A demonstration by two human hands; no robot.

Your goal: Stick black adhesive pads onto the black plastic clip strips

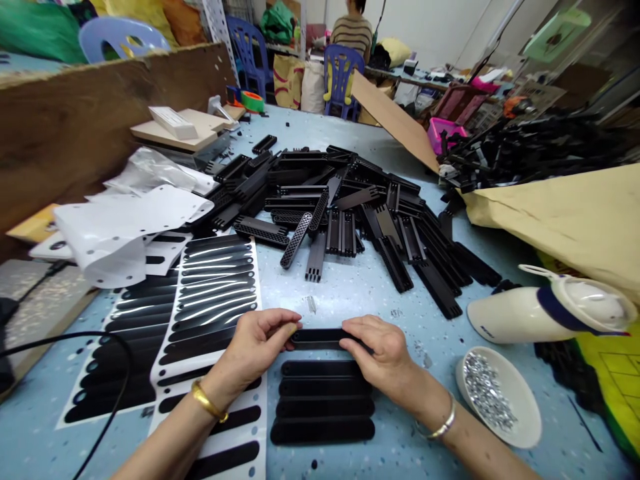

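Note:
A long black plastic bar (320,339) lies crosswise between my two hands, just above a row of similar bars. My left hand (263,343) pinches its left end between thumb and fingers. Around the right end are the fingers and thumb of my right hand (383,347), which cover that end. Nearer to me, several black bars (325,407) lie side by side, smooth face up. Left of my left hand is a white sheet (257,267) with rows of glossy black rounded strips; some places on it are bare.
A heap of black plastic parts (320,190) spreads across the middle of the blue table. A white bowl of small metal pieces (525,417) and a white bottle lying on its side (520,313) are at right. A black cable (127,353) crosses at left. Farther back sits a person (353,33).

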